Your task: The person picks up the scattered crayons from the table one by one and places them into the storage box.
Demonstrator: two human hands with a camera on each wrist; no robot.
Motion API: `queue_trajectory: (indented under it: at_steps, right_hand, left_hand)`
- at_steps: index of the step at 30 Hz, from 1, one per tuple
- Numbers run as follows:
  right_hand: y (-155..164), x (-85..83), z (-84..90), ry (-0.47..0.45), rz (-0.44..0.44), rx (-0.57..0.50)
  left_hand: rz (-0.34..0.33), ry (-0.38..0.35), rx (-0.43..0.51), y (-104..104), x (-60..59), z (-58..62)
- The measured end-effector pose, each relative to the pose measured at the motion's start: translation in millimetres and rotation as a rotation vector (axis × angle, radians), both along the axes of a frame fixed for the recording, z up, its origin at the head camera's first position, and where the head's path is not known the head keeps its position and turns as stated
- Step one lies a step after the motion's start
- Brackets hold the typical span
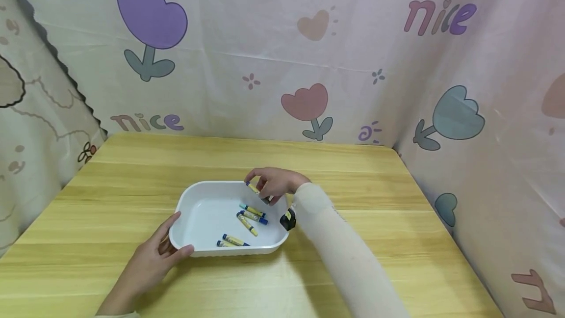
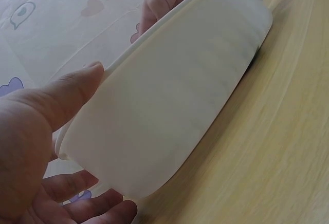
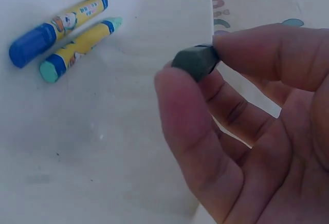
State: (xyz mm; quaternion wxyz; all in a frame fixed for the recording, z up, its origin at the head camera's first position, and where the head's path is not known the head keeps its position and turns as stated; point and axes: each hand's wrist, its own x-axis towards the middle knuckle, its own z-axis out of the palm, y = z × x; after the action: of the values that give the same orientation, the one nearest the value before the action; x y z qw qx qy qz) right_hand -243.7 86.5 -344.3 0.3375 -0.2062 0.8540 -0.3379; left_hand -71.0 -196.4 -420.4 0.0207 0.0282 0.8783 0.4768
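A white rectangular tray (image 1: 198, 220) with raised walls holds several crayons in yellow wrappers with blue bands. My left hand (image 1: 154, 254) grips its near left corner, thumb at the rim, as the left wrist view shows against the tray's outer wall (image 2: 169, 85). Over the far right part of the tray, my right hand (image 1: 278, 183) pinches a crayon (image 1: 253, 188) between thumb and finger. That crayon's dark grey-green end (image 3: 195, 63) faces the right wrist camera. Below it in the tray lie a mint-green crayon (image 3: 82, 47) and a blue crayon (image 3: 59, 29).
More crayons (image 1: 234, 240) lie by the tray's near wall, partly hidden by it. The tray stands on a wood-grain table (image 1: 353, 249). A patterned curtain (image 1: 247, 23) hangs behind and at both sides. A small black device (image 1: 288, 220) sits at my right wrist.
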Motion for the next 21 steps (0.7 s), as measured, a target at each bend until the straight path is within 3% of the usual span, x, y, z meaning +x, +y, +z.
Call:
queue_trajectory:
  at_steps: [10, 21]
  right_hand:
    - [-8.2, 2.0, -4.9, -0.01, 0.018, 0.053]
    - [-16.0, 11.9, -4.5, 0.052, 0.039, 0.159]
  left_hand:
    - [-0.006, 0.012, 0.025, 0.4, -0.5, 0.2]
    - [-0.006, -0.001, 0.03, 0.3, -0.4, -2.3]
